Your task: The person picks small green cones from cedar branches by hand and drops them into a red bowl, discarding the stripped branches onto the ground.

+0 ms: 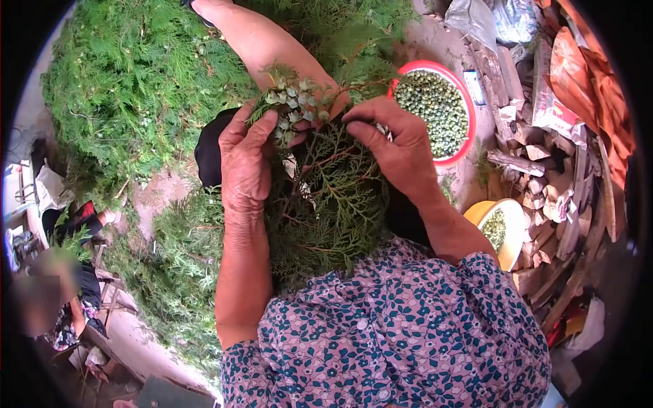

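A cypress-like evergreen branch [340,183] with flat green sprays and dark twigs lies across my lap. On its upper end sits a cluster of pale blue-green cones [291,102]. My left hand [246,153] is closed on this cone-bearing end, thumb and fingers against the cones. Just right of it, my right hand [398,139] is pinched, thumb against forefinger, beside the branch's twigs; what lies between the fingertips is hidden. Beyond the right hand stands a red-rimmed basin [469,112] holding many small green cones.
A yellow bowl [517,231] with more green pieces stands below the basin. Piled evergreen branches [122,81] cover the ground at left. Stacked firewood [544,183] and an orange sheet [578,81] are at right. Another person [85,272] sits at far left.
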The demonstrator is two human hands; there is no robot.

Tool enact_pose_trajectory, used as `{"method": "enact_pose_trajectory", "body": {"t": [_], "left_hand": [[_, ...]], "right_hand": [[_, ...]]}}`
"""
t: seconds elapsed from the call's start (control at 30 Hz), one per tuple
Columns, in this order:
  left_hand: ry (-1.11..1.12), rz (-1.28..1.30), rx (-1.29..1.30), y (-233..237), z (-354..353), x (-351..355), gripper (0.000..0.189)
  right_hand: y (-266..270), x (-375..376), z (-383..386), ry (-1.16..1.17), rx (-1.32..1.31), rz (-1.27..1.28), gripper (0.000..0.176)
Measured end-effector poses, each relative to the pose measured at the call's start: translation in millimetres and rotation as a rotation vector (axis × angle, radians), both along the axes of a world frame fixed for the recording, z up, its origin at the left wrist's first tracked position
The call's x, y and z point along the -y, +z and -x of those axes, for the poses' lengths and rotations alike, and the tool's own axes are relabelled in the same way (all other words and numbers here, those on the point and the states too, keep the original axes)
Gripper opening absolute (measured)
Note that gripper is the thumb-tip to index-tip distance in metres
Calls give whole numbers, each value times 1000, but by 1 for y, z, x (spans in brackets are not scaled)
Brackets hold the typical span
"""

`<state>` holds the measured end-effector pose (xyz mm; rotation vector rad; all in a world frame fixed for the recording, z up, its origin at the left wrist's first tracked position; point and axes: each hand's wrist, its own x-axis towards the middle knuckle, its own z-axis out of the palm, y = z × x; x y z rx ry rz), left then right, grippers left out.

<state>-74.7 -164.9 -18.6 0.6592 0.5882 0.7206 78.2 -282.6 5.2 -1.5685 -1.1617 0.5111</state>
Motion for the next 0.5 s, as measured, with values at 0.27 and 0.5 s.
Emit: {"method": "enact_pose_trajectory", "body": {"t": [0.27, 0.5], "left_hand": [[94, -40, -115, 0, -3, 6, 27], [142, -105, -138, -6, -2, 7, 30]], "right_hand": [[12, -58, 1, 19, 154, -266, 11], [4, -60, 13, 62, 295, -159, 24]]}}
